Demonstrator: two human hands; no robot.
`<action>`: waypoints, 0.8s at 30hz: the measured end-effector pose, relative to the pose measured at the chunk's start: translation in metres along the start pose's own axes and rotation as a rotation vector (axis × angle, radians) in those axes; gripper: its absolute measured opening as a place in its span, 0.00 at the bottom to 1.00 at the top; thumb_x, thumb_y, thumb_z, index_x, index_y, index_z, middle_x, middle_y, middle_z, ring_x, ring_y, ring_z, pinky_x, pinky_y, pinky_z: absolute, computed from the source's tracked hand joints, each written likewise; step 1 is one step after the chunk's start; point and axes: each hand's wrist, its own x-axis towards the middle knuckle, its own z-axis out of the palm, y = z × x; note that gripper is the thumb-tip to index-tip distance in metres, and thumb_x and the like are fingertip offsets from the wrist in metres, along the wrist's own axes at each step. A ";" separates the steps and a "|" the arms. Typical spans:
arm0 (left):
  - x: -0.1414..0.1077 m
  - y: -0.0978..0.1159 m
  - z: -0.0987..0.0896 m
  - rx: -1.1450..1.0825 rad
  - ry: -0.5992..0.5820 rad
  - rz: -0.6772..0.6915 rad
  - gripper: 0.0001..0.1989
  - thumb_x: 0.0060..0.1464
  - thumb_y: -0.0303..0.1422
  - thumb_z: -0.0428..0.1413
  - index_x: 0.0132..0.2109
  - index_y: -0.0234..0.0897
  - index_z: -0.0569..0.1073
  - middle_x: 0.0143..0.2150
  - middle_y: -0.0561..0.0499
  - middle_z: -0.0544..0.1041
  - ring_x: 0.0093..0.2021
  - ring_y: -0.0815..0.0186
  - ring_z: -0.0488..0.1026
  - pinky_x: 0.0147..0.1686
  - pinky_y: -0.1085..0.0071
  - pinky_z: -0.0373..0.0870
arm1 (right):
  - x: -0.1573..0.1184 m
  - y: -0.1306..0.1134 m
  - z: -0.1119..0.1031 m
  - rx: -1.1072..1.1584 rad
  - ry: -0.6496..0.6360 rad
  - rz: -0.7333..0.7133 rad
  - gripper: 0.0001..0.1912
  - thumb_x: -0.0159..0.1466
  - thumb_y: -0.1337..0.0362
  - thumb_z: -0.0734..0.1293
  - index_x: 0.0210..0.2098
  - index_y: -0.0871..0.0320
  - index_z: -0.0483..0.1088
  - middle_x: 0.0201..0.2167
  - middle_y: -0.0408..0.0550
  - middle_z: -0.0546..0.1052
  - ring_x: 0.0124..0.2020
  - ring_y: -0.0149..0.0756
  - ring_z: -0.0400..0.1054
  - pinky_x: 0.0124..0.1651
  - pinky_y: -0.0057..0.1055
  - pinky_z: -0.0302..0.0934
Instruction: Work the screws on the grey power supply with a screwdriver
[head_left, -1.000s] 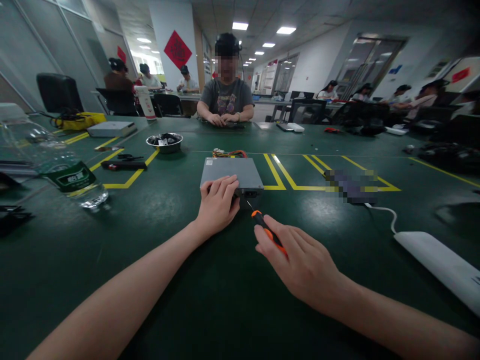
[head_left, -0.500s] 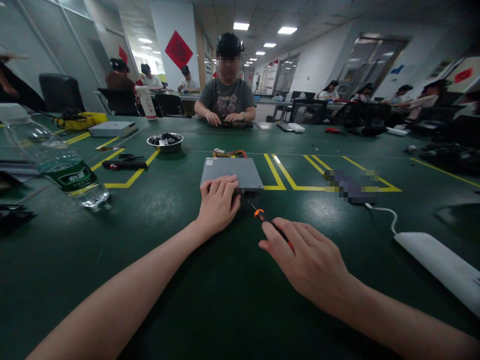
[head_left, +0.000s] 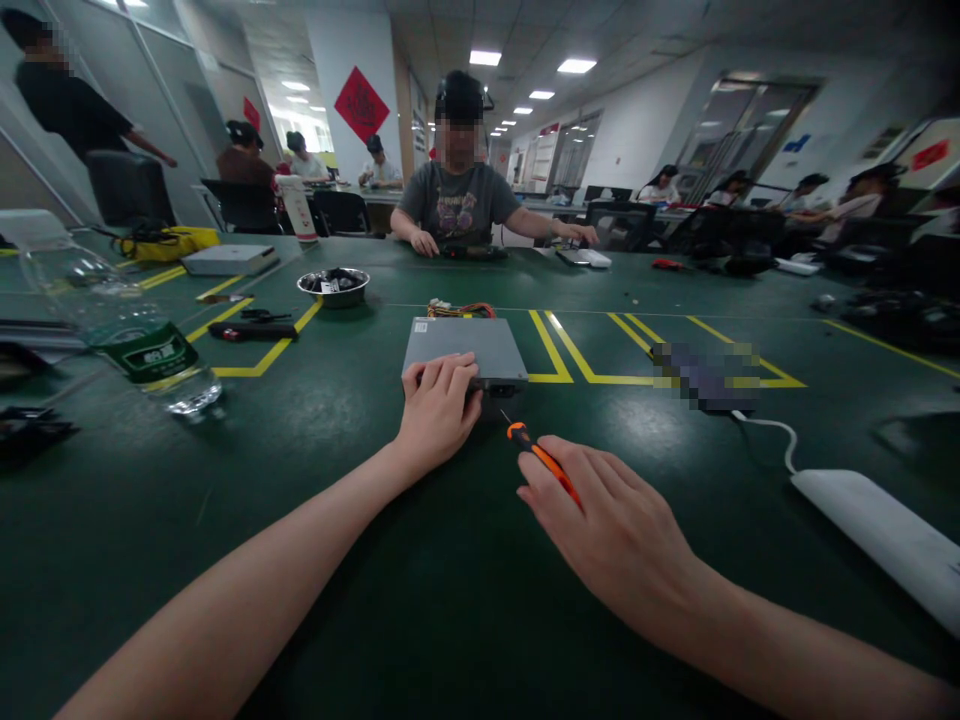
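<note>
A grey metal computer power supply (head_left: 471,345) lies flat on the green table, its bundle of coloured cables (head_left: 461,309) at the far side. My left hand (head_left: 439,410) grips its near left edge, fingers over the top and thumb against the front face. In my right hand (head_left: 600,500) is an orange and black screwdriver (head_left: 546,460), held between thumb and fingers. Its thin shaft points up and left at the socket side of the power supply. A small gap shows between the tip and the case.
At left stand a water bottle (head_left: 150,345) and a metal bowl (head_left: 333,288) of small dark parts. A blurred-out phone (head_left: 701,375) is cabled to a white power strip (head_left: 877,530) at right. Across the table sits a person (head_left: 459,195) with a dark tool before them.
The screwdriver has drawn back slightly from the power supply and turned, showing more orange. The person opposite has stretched an arm toward a white object. Someone in dark clothes stands at far left.
</note>
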 end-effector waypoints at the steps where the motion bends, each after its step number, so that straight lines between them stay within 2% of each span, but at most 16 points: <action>1: 0.000 0.000 0.000 -0.001 0.000 0.001 0.11 0.55 0.31 0.50 0.46 0.39 0.64 0.54 0.49 0.69 0.53 0.60 0.63 0.50 0.58 0.50 | 0.000 -0.002 -0.001 0.009 -0.008 -0.001 0.11 0.61 0.73 0.58 0.42 0.64 0.67 0.40 0.59 0.73 0.40 0.42 0.69 0.39 0.35 0.64; 4: 0.000 0.000 0.000 -0.005 0.000 0.000 0.10 0.55 0.31 0.50 0.46 0.39 0.64 0.54 0.49 0.69 0.53 0.60 0.62 0.50 0.58 0.50 | 0.000 -0.006 -0.002 0.033 -0.019 -0.062 0.15 0.61 0.76 0.54 0.43 0.64 0.67 0.43 0.60 0.72 0.44 0.44 0.67 0.42 0.36 0.64; 7: 0.000 0.001 -0.001 -0.012 -0.001 -0.003 0.10 0.55 0.31 0.50 0.46 0.39 0.64 0.54 0.48 0.69 0.53 0.59 0.62 0.50 0.58 0.50 | 0.000 -0.004 -0.002 0.012 0.003 -0.088 0.13 0.62 0.74 0.55 0.42 0.64 0.67 0.39 0.59 0.74 0.37 0.40 0.69 0.38 0.33 0.64; 10: 0.000 0.001 -0.002 -0.012 -0.006 -0.004 0.11 0.55 0.31 0.49 0.46 0.39 0.64 0.54 0.48 0.69 0.54 0.59 0.62 0.50 0.58 0.50 | 0.001 0.001 -0.002 -0.023 0.014 -0.026 0.09 0.63 0.69 0.58 0.40 0.63 0.67 0.33 0.55 0.75 0.30 0.36 0.69 0.32 0.31 0.63; 13: 0.000 0.001 -0.002 -0.010 -0.007 -0.004 0.10 0.55 0.31 0.49 0.46 0.40 0.64 0.54 0.48 0.69 0.54 0.59 0.62 0.50 0.57 0.50 | 0.001 0.001 -0.003 -0.023 -0.017 0.013 0.10 0.63 0.69 0.58 0.41 0.64 0.67 0.38 0.58 0.74 0.36 0.40 0.69 0.35 0.33 0.63; 15: 0.000 0.001 -0.002 -0.014 -0.009 -0.007 0.10 0.56 0.31 0.49 0.46 0.40 0.64 0.54 0.48 0.69 0.54 0.59 0.62 0.50 0.57 0.50 | 0.001 -0.004 -0.003 0.000 -0.041 -0.017 0.12 0.61 0.73 0.56 0.42 0.64 0.67 0.43 0.59 0.72 0.43 0.43 0.67 0.40 0.35 0.63; 17: 0.000 0.001 -0.002 -0.017 -0.012 -0.009 0.10 0.56 0.31 0.49 0.46 0.40 0.64 0.54 0.48 0.69 0.54 0.59 0.62 0.50 0.57 0.50 | 0.000 -0.008 -0.002 0.026 -0.063 -0.075 0.15 0.60 0.76 0.54 0.43 0.64 0.67 0.44 0.58 0.72 0.44 0.43 0.67 0.42 0.36 0.63; 20: 0.000 0.001 -0.002 -0.018 -0.009 -0.008 0.10 0.55 0.30 0.49 0.46 0.39 0.65 0.54 0.48 0.69 0.54 0.59 0.62 0.51 0.57 0.50 | -0.002 -0.007 -0.001 0.018 -0.053 -0.103 0.15 0.61 0.74 0.55 0.44 0.64 0.67 0.43 0.59 0.73 0.37 0.40 0.69 0.38 0.34 0.63; 24: 0.000 0.001 -0.002 -0.013 -0.010 -0.009 0.11 0.56 0.31 0.49 0.46 0.39 0.64 0.54 0.48 0.69 0.54 0.60 0.62 0.51 0.57 0.50 | -0.002 -0.002 0.000 0.003 -0.038 -0.045 0.12 0.60 0.73 0.58 0.42 0.63 0.67 0.40 0.59 0.73 0.33 0.37 0.69 0.35 0.33 0.64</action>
